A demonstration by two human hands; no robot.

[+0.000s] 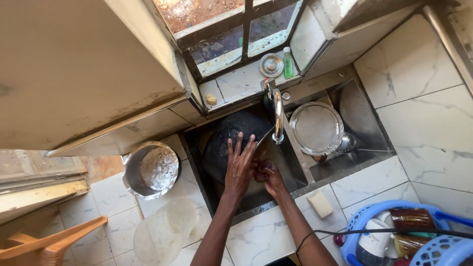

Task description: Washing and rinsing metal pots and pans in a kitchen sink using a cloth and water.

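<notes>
My left hand (239,166) is flat with fingers spread, held over the left basin of a steel double sink (300,162). My right hand (270,176) is curled beside it, touching the left palm, and something small and dark may sit in its fingers; I cannot make it out. Both hands are just below the spout of a chrome tap (277,112). A large dark pan (231,138) lies in the left basin behind the hands. A round steel lid or plate (316,127) rests in the right basin.
A steel pot (151,169) and a pale plastic lid (165,231) sit on the tiled counter at left. A soap bar (320,204) lies near the sink's front edge. A blue basket (374,216) holds cups at lower right. A green bottle (288,63) stands on the window sill.
</notes>
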